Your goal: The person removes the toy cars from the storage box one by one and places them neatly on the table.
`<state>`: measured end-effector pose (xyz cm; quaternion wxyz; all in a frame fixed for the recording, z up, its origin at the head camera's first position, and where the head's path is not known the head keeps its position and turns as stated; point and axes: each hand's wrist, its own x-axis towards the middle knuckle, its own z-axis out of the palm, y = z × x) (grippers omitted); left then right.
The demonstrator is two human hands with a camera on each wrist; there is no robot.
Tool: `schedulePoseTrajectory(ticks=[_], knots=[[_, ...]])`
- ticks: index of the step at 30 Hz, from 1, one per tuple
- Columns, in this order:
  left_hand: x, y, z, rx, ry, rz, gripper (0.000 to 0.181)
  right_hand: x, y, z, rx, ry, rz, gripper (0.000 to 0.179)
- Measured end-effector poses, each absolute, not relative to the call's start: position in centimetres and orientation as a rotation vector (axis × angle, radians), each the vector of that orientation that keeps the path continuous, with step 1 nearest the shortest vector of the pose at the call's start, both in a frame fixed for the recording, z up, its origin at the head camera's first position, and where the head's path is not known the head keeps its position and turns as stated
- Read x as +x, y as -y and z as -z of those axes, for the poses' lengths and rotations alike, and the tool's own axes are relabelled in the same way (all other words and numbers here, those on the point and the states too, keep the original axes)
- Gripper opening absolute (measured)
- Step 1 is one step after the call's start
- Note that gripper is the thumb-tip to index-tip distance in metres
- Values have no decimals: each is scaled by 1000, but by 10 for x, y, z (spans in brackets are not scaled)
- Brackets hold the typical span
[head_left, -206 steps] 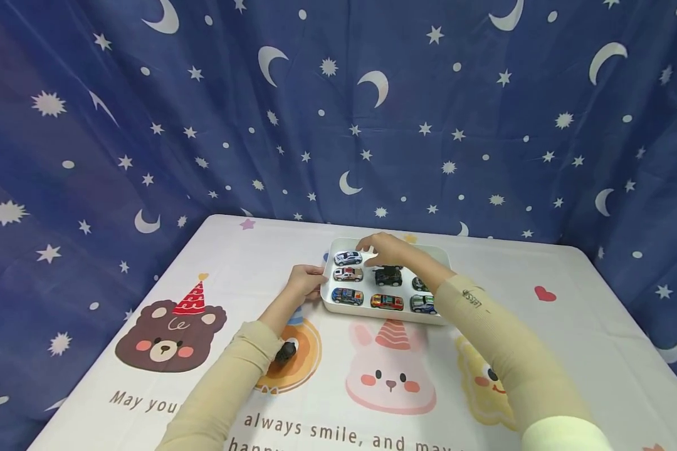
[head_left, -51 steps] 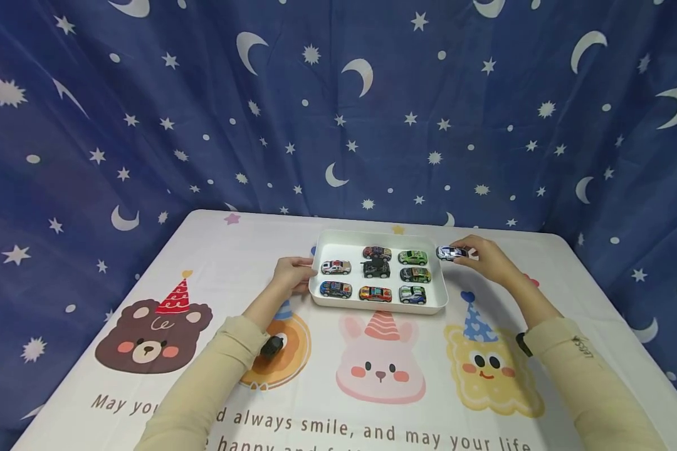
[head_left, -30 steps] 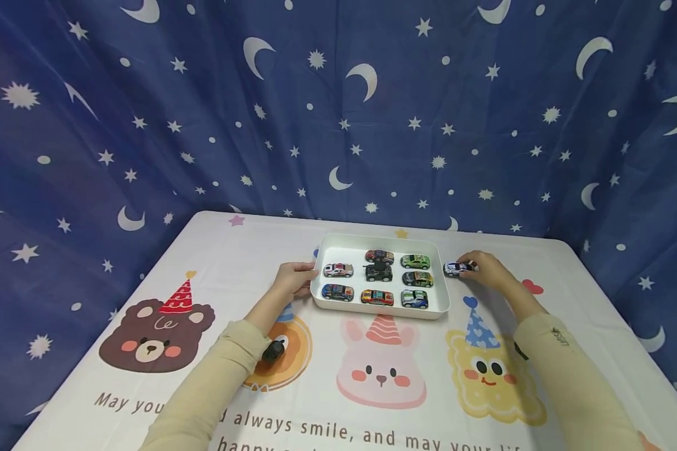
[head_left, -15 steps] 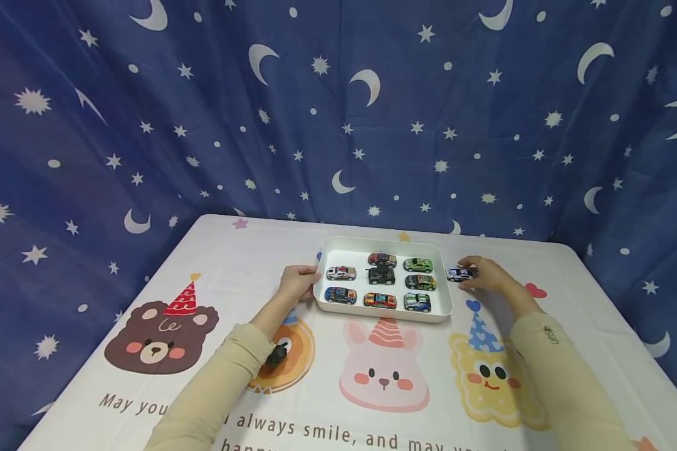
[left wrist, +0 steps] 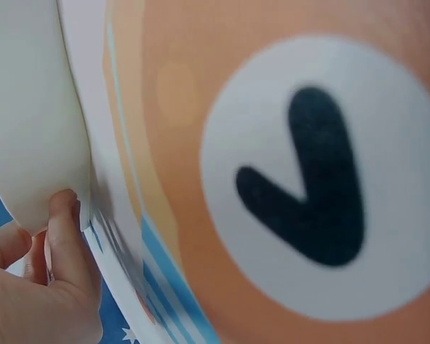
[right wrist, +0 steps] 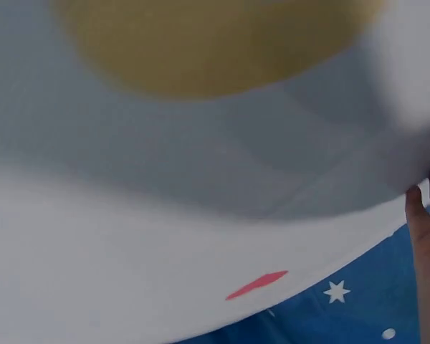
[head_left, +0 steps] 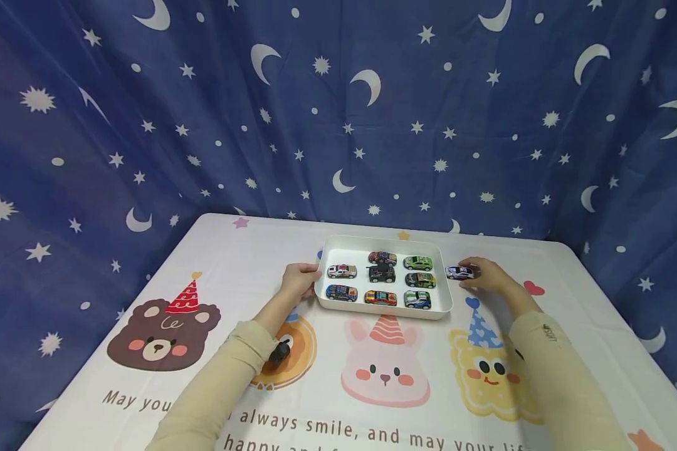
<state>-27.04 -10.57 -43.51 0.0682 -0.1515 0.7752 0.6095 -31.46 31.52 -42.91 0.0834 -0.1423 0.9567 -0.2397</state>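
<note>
My left hand (head_left: 299, 280) grips the left side of a shallow white tray (head_left: 346, 250). In the left wrist view, the thumb and fingers (left wrist: 68, 244) pinch the tray's wall near a corner. To the right of the tray, my right hand (head_left: 485, 275) holds a small white-and-dark toy car (head_left: 459, 272) between thumb and fingers, low over the tablecloth. Inside the tray sit several toy cars, among them a white-and-red one (head_left: 341, 271), a red-orange one (head_left: 380, 298), a green one (head_left: 417, 263) and a black tank-like one (head_left: 381, 273). The tray's back-left spot holds no car.
A white tablecloth printed with a bear (head_left: 157, 341), a pink rabbit (head_left: 385, 376) and lettering covers the table. Behind the table's far edge hangs a dark blue curtain (head_left: 293, 169) with moons and stars.
The right hand was reaching over the tray's back-left earlier. The white-and-dark car has left that spot and been brought right, then lowered beside the tray. The left hand stays on the tray.
</note>
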Motion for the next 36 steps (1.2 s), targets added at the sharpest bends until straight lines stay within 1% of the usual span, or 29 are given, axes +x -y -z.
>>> schedulePoseTrajectory(ticks=[5, 12, 19, 25, 36], knots=[[-272, 106, 433, -460, -2347, -1820, 29, -315, -315, 427, -412, -2812, 762, 62], [-268, 104, 432, -447, -2366, -1813, 29, -307, -309, 419, -434, -2912, 813, 52], [-268, 103, 434, -460, -2380, -1808, 28, -298, -300, 409, -415, -2911, 960, 53], [-269, 104, 433, -453, -2361, -1835, 28, -297, -288, 399, -486, -2921, 997, 50], [-269, 107, 433, -457, -2347, -1823, 30, -295, -251, 378, -620, -2921, 1019, 44]])
